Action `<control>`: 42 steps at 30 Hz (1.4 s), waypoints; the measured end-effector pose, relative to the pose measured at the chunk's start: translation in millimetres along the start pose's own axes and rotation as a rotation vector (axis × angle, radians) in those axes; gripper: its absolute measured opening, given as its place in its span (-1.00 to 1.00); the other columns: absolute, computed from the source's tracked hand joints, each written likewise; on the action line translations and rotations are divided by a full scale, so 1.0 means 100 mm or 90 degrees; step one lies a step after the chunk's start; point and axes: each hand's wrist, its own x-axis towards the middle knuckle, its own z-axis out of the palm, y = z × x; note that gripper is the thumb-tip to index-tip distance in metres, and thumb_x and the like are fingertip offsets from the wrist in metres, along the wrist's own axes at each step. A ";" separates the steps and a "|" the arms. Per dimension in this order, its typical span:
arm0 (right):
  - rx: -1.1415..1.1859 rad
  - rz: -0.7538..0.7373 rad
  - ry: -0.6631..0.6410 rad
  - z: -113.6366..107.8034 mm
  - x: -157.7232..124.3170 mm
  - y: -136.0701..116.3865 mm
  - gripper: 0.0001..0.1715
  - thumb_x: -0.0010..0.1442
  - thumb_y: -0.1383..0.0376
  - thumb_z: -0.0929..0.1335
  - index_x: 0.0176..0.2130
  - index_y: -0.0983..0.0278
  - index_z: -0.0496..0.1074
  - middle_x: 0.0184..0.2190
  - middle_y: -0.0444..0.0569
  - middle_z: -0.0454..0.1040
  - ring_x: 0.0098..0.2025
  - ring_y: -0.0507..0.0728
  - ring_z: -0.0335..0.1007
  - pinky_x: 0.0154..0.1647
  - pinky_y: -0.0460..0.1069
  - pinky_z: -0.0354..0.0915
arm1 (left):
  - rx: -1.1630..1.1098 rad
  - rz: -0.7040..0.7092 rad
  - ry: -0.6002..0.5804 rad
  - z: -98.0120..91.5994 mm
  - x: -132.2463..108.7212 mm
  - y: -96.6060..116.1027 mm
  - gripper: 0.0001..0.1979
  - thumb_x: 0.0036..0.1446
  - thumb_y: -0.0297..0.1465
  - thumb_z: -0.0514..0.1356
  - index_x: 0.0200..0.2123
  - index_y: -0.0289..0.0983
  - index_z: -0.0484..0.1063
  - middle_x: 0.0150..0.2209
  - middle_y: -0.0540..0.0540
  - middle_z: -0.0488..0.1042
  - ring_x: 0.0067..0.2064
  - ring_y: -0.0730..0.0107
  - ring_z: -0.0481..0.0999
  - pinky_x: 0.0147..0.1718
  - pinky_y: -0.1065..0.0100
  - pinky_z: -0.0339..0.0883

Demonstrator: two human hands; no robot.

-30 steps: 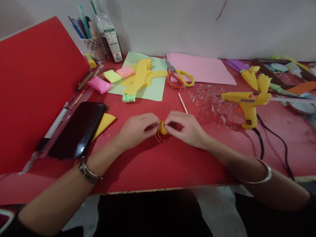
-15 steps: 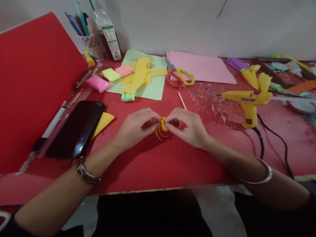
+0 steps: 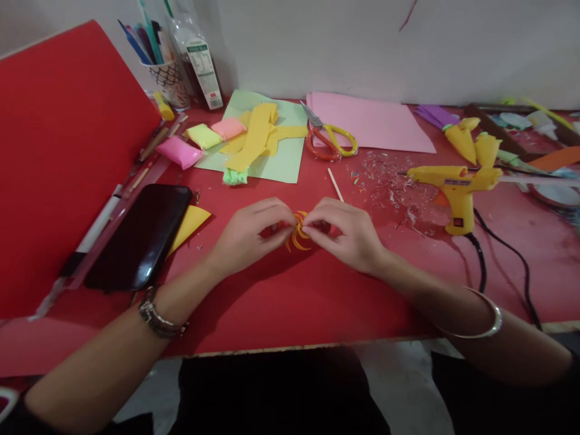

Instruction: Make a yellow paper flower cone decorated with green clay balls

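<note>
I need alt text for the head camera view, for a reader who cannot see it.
The left hand and the right hand pinch a small yellow paper piece with curled strips over a red table. A yellow glue gun stands at the right, scissors lie behind, and a black phone lies at the left.

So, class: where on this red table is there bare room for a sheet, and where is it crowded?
Bare: the table strip from left hand and right hand, both pinching the paper curl, to the near edge; another between right hand and cord. Crowded: the back by the scissors, scraps beside the glue gun.
</note>
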 end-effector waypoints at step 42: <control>0.733 0.582 0.011 0.02 0.05 0.05 -0.86 0.05 0.32 0.27 -0.51 0.32 0.33 -0.60 -0.20 0.26 -0.57 -0.11 0.14 -0.55 -0.18 0.14 | -0.128 -0.137 -0.018 0.01 -0.01 0.05 -0.63 -0.04 -0.36 0.16 -0.11 -0.23 0.22 -0.13 -0.09 0.32 -0.14 0.35 0.32 -0.17 0.30 0.26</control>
